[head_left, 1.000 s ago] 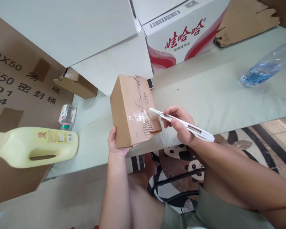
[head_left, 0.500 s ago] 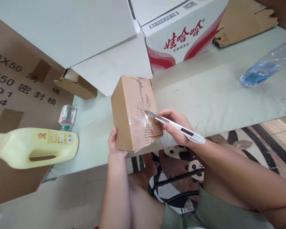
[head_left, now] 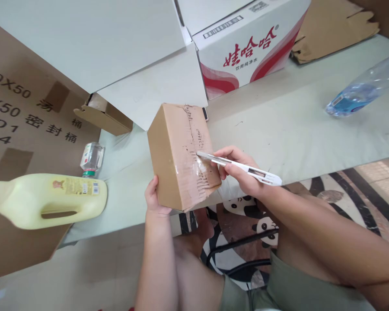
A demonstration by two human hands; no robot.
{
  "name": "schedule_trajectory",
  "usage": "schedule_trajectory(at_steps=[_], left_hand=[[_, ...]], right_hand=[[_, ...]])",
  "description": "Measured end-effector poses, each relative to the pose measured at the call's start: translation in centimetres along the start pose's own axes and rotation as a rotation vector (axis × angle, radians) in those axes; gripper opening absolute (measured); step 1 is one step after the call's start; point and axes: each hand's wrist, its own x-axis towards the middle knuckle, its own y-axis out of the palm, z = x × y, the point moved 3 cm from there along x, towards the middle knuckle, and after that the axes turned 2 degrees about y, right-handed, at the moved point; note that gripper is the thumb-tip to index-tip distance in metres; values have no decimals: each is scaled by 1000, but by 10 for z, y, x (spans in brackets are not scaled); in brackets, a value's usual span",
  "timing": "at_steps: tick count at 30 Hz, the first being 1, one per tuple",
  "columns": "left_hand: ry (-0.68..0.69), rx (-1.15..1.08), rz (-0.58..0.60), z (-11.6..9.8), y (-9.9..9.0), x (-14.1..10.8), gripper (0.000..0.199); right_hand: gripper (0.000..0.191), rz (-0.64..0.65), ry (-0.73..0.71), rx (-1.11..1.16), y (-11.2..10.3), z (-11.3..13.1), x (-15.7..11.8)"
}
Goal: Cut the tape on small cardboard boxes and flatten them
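Note:
A brown cardboard box point(head_left: 168, 160) stands tilted at the front edge of the table, with rows of dark slits and a shiny patch of tape on the face turned toward me. My left hand point(head_left: 155, 198) grips its lower left corner, the fingers partly hidden behind and under it. In my right hand point(head_left: 241, 170) is a white utility knife point(head_left: 256, 173), pinched between thumb and fingers. Its blade tip touches the slit face near the middle, or hovers just over it; I cannot tell which.
Behind the box stand white cartons point(head_left: 155, 82) and a red-and-white carton point(head_left: 246, 60). To the left lie a yellow jug point(head_left: 81, 201), a small clear bottle point(head_left: 92, 157) and a small brown box point(head_left: 113, 116). A water bottle point(head_left: 359, 95) and flattened cardboard point(head_left: 333, 34) are at right.
The box has turned and shifted slightly to the left with my left hand. The knife has rolled a little and lies at a flatter angle, its tip staying near the same spot.

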Motion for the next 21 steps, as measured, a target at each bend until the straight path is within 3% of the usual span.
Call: schedule_trajectory(at_steps=[3, 10, 21], left_hand=[[-12, -18, 9, 3, 5, -1, 39], [-15, -42, -18, 6, 14, -2, 39], [-47, -61, -12, 13, 18, -1, 47]], right_hand=[[32, -3, -28, 49, 1, 0, -1], [35, -19, -111, -107, 2, 5, -3], [38, -203, -41, -57, 6, 7, -5]])
